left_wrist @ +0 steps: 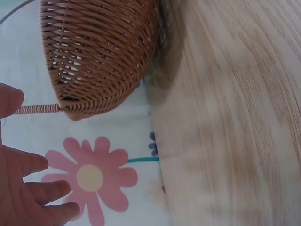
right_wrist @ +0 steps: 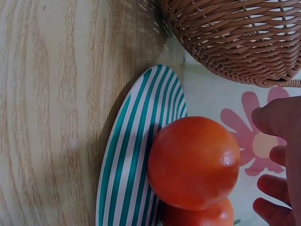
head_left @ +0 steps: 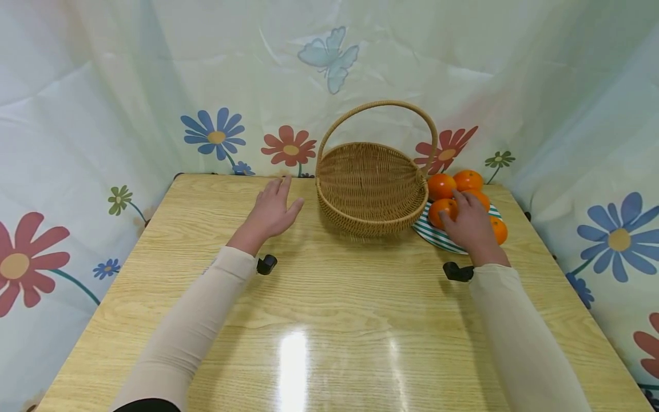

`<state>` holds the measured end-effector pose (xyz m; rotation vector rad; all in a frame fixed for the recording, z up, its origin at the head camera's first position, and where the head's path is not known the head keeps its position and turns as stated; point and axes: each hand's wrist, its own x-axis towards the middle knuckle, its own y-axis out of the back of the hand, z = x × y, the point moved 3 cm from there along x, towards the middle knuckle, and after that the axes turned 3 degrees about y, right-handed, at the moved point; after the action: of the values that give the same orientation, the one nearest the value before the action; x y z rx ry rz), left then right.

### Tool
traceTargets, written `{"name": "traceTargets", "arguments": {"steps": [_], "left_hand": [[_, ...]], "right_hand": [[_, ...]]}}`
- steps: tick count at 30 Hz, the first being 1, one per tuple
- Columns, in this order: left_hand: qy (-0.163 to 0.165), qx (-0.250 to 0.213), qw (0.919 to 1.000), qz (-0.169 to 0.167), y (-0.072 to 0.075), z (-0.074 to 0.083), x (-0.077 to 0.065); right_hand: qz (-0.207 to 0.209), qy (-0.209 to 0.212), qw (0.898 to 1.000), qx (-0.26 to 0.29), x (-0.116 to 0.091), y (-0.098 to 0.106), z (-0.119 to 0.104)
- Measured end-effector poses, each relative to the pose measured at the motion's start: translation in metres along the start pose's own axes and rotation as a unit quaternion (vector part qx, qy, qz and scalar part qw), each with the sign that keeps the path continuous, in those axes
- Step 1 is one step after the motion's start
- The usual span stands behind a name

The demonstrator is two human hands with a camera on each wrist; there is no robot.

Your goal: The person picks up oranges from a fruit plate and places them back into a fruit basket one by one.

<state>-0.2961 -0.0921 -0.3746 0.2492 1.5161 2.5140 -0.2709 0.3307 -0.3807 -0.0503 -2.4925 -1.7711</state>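
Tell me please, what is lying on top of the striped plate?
On the striped plate are round orange fruits; five show in the head view. The right hand partly covers them there, so whether another fruit is hidden behind it cannot be seen.

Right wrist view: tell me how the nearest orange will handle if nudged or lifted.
The nearest orange will likely roll on the striped plate if nudged, being nearly round. Its shiny highlight suggests smooth skin, perhaps slightly slippery. Its even, undented curve hints at firmness.
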Motion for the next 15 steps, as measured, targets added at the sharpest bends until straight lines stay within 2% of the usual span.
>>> {"name": "traceTargets", "arguments": {"steps": [15], "left_hand": [[0.007, -0.041, 0.9991, -0.012, -0.012, 0.014, 0.006]], "right_hand": [[-0.012, -0.015, 1.000, 0.002, 0.007, -0.007, 0.008]]}}
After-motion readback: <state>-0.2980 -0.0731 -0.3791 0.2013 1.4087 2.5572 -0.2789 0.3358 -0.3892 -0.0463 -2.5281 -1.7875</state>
